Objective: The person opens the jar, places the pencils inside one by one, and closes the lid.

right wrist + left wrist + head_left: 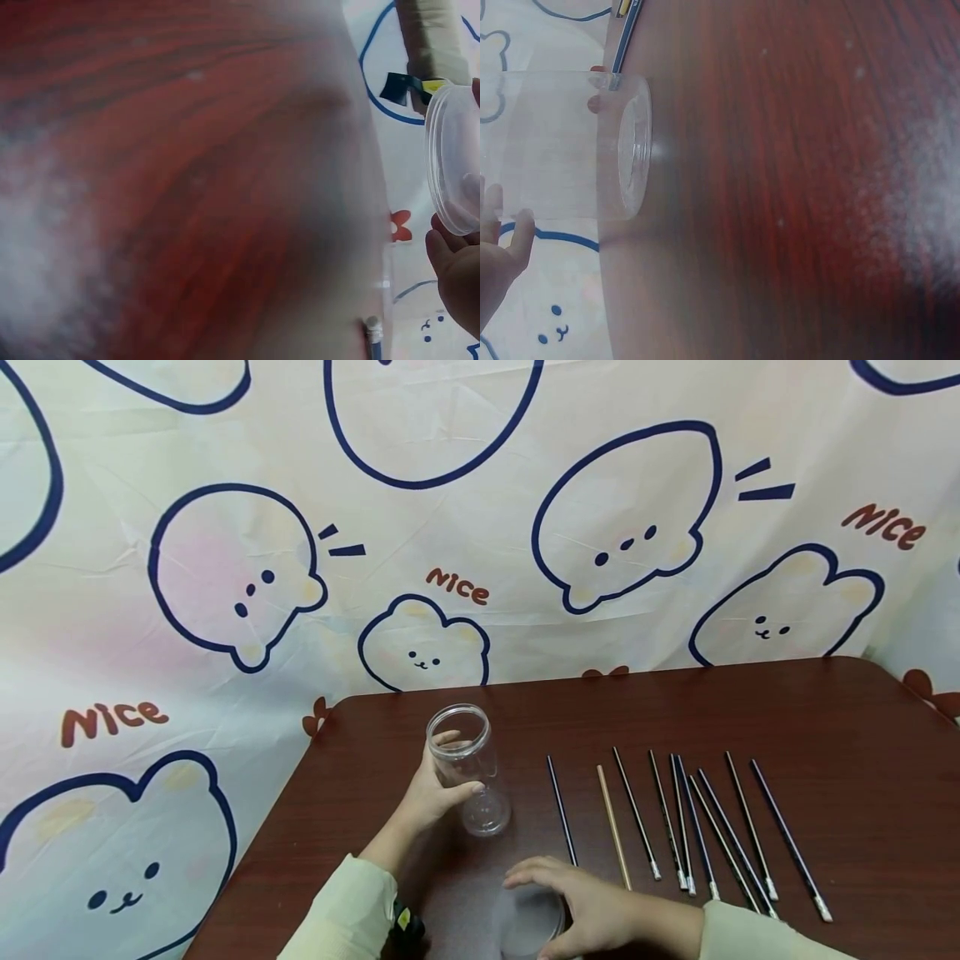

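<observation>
In the head view my left hand [433, 795] grips a clear plastic jar [486, 808], thumb across the near side and fingers round behind. The jar is without a lid on its rim and leans slightly. Seen from the left wrist, the transparent wall of the jar [562, 146] shows beside the fingertips [525, 225]. My right hand [592, 902] holds a round translucent lid [525, 922] by its edge, between thumb and fingers, close to the table's near side. The right wrist view shows that lid [452, 161] partly cut off by the frame.
Several thin pencils, most of them dark with pale eraser ends [825, 913], lie spread on the brown table [885, 793] to the right. One wood-coloured pencil [613, 827] lies among them. Behind the table hangs a cartoon-printed cloth [420, 543]. A dark strap sits at the left cuff [352, 893].
</observation>
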The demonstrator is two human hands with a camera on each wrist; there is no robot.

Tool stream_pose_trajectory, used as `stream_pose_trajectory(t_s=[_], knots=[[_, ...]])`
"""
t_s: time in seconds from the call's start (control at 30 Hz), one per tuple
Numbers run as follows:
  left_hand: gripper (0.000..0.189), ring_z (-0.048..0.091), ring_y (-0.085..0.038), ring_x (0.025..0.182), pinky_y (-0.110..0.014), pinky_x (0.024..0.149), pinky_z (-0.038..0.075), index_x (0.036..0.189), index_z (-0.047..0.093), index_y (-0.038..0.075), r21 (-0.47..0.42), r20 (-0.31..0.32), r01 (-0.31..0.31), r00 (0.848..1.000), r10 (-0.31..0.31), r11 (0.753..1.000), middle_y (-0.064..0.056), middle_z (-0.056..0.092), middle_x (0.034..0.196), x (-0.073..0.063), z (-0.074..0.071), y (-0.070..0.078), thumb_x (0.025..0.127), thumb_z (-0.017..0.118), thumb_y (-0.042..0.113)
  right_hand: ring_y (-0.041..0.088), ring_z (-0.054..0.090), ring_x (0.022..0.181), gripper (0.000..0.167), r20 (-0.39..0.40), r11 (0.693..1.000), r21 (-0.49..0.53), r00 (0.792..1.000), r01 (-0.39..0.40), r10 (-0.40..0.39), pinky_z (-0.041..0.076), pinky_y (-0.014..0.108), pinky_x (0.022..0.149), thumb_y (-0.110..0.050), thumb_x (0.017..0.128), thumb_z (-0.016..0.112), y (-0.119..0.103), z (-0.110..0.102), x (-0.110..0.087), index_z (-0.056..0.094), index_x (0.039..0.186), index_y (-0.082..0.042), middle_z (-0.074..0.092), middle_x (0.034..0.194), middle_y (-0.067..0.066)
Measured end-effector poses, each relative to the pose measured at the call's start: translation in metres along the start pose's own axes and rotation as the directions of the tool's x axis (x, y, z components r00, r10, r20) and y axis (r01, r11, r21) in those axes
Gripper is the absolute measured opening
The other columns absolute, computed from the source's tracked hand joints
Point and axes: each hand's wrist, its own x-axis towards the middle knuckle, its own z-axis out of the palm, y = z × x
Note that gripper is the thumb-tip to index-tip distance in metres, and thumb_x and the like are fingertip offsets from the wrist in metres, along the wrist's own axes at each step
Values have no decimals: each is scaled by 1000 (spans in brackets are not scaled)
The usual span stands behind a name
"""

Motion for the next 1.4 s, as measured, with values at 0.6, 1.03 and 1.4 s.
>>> stream_pose_trajectory(t_s=[0.6, 1.03, 1.4], knots=[[78, 48, -27, 103, -31, 81, 40, 127, 17, -1, 8, -10, 67, 998, -67, 998, -18, 41, 122, -3, 3, 16, 68, 68, -5, 14, 40, 106, 53, 77, 990, -141, 997, 14, -3, 36, 26, 83, -33, 74, 66, 8, 16, -3, 46, 115, -6, 46, 114, 5], [76, 51, -21, 100, -34, 80, 41, 125, 24, 13, 38, -20, 52, 998, -51, 998, -10, 44, 120, -1, 0, 2, 67, 72, 6, 15, 40, 108, 60, 195, 971, -239, 979, -12, 60, 37, 26, 84, -37, 75, 64, 6, 15, -3, 43, 118, -2, 45, 117, 5], [76, 49, -26, 102, -34, 82, 39, 128, 19, 1, 66, -30, 85, 996, -83, 994, -17, 42, 120, -4, 6, 25, 68, 67, -4, 14, 39, 104, 62, 221, 943, -332, 972, 0, 78, 37, 23, 82, -42, 77, 59, 3, 15, -2, 43, 119, 1, 44, 114, 4]])
